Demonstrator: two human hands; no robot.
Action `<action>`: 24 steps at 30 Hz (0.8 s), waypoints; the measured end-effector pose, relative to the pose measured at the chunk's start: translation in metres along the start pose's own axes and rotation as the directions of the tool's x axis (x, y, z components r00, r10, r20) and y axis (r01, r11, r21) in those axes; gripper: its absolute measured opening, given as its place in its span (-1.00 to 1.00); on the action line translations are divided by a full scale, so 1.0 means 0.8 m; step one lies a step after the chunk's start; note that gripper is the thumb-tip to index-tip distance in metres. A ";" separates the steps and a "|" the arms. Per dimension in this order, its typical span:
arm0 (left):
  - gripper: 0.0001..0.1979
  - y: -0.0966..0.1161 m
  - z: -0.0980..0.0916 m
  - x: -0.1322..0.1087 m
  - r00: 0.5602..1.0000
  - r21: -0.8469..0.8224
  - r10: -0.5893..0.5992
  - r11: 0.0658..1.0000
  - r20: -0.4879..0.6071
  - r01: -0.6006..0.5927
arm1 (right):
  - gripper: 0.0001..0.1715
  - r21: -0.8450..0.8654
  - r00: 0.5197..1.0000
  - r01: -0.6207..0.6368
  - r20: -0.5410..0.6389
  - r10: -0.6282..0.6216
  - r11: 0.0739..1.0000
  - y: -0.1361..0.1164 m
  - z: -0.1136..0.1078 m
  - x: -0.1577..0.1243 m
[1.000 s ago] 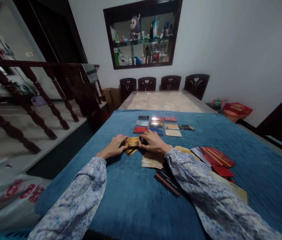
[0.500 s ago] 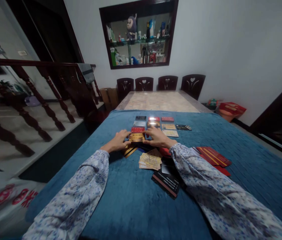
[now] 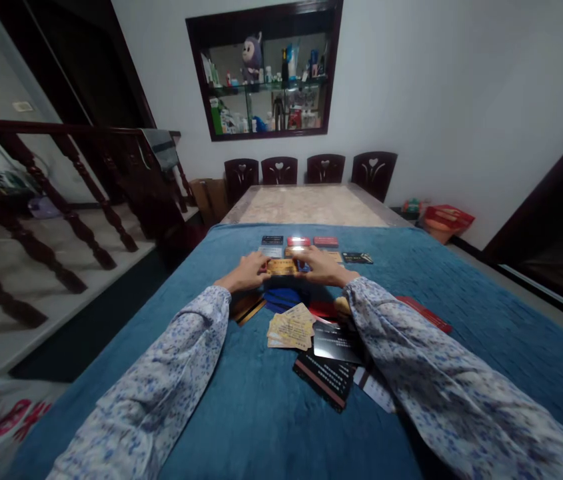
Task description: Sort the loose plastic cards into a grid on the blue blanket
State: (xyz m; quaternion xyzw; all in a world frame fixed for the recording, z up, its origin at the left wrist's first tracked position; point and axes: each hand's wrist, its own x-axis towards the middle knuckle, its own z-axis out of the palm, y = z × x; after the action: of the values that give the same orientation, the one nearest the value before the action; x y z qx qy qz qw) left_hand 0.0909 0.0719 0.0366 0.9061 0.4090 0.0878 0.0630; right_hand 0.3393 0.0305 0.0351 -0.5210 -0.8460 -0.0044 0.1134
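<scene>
A gold card [image 3: 282,267] is held up by its two short ends between my hands, just above the blue cloth. My left hand [image 3: 247,272] pinches its left end, and my right hand [image 3: 322,266] has the right end. Beyond it lie rows of cards, among them a black card [image 3: 272,240], a red card [image 3: 298,241] and another red card [image 3: 326,242]; my hands partly cover the nearer ones. On the near side are blue cards [image 3: 281,300], fanned cream cards [image 3: 291,328] and a black striped card [image 3: 324,380].
The blue cloth [image 3: 201,400] covers the near part of the table, with the bare tabletop [image 3: 301,205] behind. Several chairs [image 3: 328,169] stand at the far edge. Red cards [image 3: 426,313] lie beside my right sleeve. A wooden railing [image 3: 76,220] runs along the left.
Both hands have moved the gold card rightward and a little farther away over the laid-out cards. The view has shifted slightly, and more of the blue cards now shows.
</scene>
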 end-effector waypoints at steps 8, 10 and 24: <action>-0.58 0.012 0.001 0.050 0.999 0.063 -0.016 0.998 0.037 0.014 | -0.70 -0.039 0.986 -0.142 0.088 0.145 0.989 0.023 -0.015 0.007; -0.57 0.014 0.002 0.060 0.999 0.088 -0.022 0.996 0.047 0.018 | -0.70 -0.057 0.984 -0.151 0.087 0.156 0.987 0.033 -0.014 0.011; -0.53 0.012 0.014 0.119 0.996 0.142 -0.045 0.989 0.075 0.034 | -0.56 -0.162 0.960 -0.217 0.142 0.240 0.963 0.074 -0.013 0.039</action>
State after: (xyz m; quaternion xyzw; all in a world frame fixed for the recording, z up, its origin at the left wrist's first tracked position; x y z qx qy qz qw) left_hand 0.1621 0.1366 0.0374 0.9028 0.4292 0.0222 0.0163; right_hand 0.3797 0.0838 0.0447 -0.6208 -0.7838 -0.0107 0.0069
